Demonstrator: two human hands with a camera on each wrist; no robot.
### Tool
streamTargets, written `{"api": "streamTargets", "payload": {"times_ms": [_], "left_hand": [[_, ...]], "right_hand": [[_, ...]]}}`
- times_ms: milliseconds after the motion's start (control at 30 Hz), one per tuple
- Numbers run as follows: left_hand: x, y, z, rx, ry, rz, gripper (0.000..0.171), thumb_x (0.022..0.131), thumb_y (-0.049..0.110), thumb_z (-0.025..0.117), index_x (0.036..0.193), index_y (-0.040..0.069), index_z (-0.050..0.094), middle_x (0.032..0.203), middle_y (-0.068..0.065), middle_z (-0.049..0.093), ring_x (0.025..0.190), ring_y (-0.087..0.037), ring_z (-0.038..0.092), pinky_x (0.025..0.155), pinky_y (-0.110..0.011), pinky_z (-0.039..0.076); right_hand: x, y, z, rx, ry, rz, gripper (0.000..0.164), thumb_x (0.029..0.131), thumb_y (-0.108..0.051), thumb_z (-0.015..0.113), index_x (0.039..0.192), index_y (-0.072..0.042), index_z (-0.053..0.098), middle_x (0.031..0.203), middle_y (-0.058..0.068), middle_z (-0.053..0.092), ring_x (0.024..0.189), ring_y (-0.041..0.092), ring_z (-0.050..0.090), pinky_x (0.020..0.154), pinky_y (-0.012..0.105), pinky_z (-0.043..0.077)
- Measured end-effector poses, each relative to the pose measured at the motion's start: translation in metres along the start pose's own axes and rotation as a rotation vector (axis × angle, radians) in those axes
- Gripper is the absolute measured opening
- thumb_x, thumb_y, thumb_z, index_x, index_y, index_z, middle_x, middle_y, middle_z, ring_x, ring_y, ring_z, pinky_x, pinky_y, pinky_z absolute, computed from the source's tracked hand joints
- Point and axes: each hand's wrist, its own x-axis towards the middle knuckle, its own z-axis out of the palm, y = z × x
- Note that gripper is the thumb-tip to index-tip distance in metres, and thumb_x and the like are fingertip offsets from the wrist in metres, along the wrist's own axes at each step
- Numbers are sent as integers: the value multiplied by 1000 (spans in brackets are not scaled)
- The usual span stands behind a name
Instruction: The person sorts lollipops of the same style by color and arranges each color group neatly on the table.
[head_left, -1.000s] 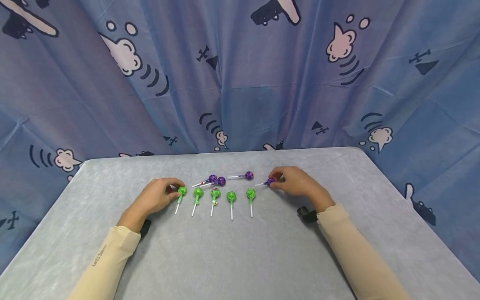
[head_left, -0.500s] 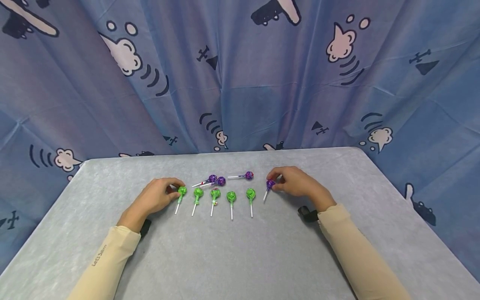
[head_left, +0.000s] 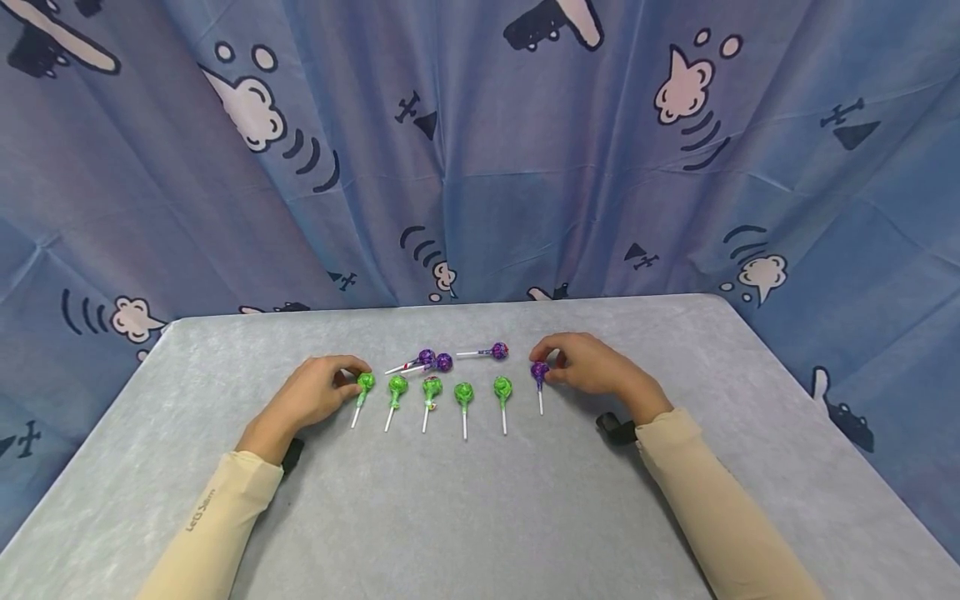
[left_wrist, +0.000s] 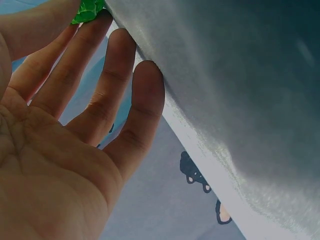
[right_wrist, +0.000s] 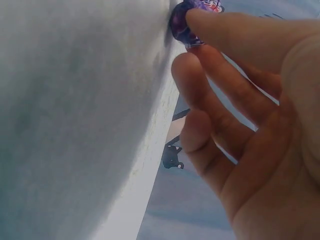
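Observation:
My right hand (head_left: pixel 588 362) pinches the wrapped head of a purple lollipop (head_left: pixel 539 372), whose white stick points toward me. In the right wrist view, thumb and fingertips are on that purple wrapper (right_wrist: pixel 182 25). At the left end of a row of green lollipops, my left hand (head_left: pixel 309 392) pinches the head of a green lollipop (head_left: pixel 365 382). Only a bit of its green wrapper (left_wrist: pixel 90 11) shows in the left wrist view, between thumb and fingers. To the right in the row lie more green ones, the last being a green lollipop (head_left: pixel 502 388) left of the held purple one.
Behind the row, two purple lollipops (head_left: pixel 444 362) lie crossed over each other. Another purple lollipop (head_left: pixel 499 351) lies sideways, stick to the left. All rest on a grey-covered table (head_left: pixel 465 517), with a patterned blue curtain (head_left: pixel 480 167) behind its far edge.
The purple lollipop in my right hand has turned: its stick swung from pointing left to pointing toward me. My left hand and the other lollipops have stayed in place.

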Motion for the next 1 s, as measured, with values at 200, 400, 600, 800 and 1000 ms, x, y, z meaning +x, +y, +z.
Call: {"api": "streamTargets", "payload": {"times_ms": [200,400,600,800,1000], "left_hand": [[1,-1,1,3,-1,5,26,92,11,69,118,13,72,106,-9,73,92,-23,65,81,-46,50],[1,0,1,1,-6,0,26,92,11,69,118,13,72,106,-9,73,91,-22,65,81,-46,51],[1,0,1,3,2,2,26,92,11,69,118,13,72,105,-9,73,91,-23,66,81,-46,51],[0,-1,0,-6,6,6,26,92,11,69,118,13,72,106,-9,73,93,-24,66,82,-47,51],[0,0,-1,-7,0,2,26,92,11,70,118,13,72,106,-9,73,91,-23,66,81,-46,51]], "right_hand": [[-2,2,-1,17,7,-26,29,88,-8,73,117,-9,70,116,6,72,100,24,66,88,42,52],[-5,6,-5,45,12,-5,28,91,-12,70,119,-9,69,118,8,71,103,26,66,89,41,52],[-2,12,-1,85,-5,-21,31,92,-17,70,122,-8,69,117,10,72,101,25,66,89,43,52],[0,11,2,102,-32,2,34,94,-17,69,126,-9,67,120,11,70,105,25,65,92,45,52],[0,9,4,111,-24,0,34,93,-16,70,126,-9,68,120,11,70,104,24,64,92,45,51]]}}
